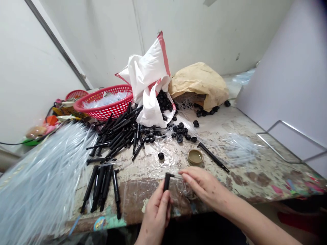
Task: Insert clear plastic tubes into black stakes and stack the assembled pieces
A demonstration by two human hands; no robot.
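Observation:
My left hand [157, 207] is closed around a black plastic tube [167, 182], held upright near the table's front edge. A short nozzle sticks out to the right from the tube's top. My right hand [201, 183] pinches a thin clear tube [176, 176] whose end meets that nozzle; whether it is pushed on, I cannot tell. Just beyond my right hand stands a small round dish [195, 156] with liquid in it. A black cap with a thin stem [160, 156] lies beyond my left hand. To the right rests another black tube [213, 157].
Black tubes [116, 132] are heaped at left centre, near a bundle of clear tubes [51, 173]. Behind are a red basket [107, 110], a white sack [149, 75] spilling black caps [180, 131], and a brown paper bag [201, 81]. Thin clear tubes [240, 149] lie right, beside a bent metal rod [267, 144].

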